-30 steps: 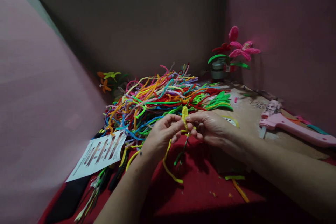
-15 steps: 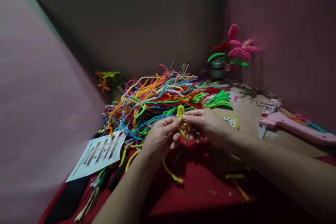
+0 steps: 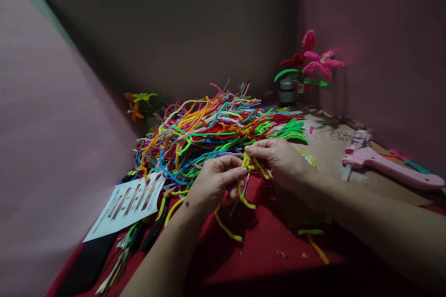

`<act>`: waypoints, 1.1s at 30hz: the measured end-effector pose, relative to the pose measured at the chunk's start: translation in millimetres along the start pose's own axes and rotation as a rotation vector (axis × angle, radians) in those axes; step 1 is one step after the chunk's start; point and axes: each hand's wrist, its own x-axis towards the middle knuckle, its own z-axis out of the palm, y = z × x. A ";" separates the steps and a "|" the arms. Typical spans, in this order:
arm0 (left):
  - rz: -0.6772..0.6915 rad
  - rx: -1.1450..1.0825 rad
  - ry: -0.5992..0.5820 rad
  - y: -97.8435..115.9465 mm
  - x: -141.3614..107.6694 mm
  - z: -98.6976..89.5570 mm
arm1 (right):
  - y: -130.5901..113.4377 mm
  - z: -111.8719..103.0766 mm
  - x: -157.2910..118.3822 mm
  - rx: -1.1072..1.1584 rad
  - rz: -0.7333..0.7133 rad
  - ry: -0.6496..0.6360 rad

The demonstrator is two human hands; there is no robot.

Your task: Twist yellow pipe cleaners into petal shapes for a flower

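A small yellow pipe-cleaner piece (image 3: 246,160) is pinched between both hands, with loose yellow ends hanging below it. My left hand (image 3: 223,176) grips its lower part between thumb and forefinger. My right hand (image 3: 275,155) has thumb and forefinger closed on its top, partly covering it. A thin green stem (image 3: 245,188) shows below the fingers. Behind the hands lies a heap of many-coloured pipe cleaners (image 3: 205,125). On the red cloth (image 3: 258,250), a yellow strand (image 3: 226,227) lies under my left hand.
A pink glue gun (image 3: 393,167) lies on a brown board (image 3: 327,139) at the right, near a yellow tape roll (image 3: 308,158). Pink flowers (image 3: 320,62) stand at the back right. A printed sheet (image 3: 125,204) and green-white stems (image 3: 120,257) are at the left.
The yellow piece has turned in the fingers and its upright loop is now mostly covered. My right hand has shifted its pinch to the top; the loose yellow ends hang differently.
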 end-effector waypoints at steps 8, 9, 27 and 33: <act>0.011 -0.101 0.024 -3.4 1.7 -3.9 | -1.4 0.8 -1.4 -0.078 -0.029 -0.045; 0.027 -0.086 0.058 -2.6 1.9 -4.1 | -1.8 0.4 -2.0 -0.097 -0.025 -0.080; 0.095 0.026 0.245 -2.0 2.5 -3.1 | -2.0 1.2 -3.4 0.246 0.127 -0.197; 0.096 0.011 0.202 -4.3 1.9 1.1 | 0.8 4.2 -2.8 0.271 0.030 -0.066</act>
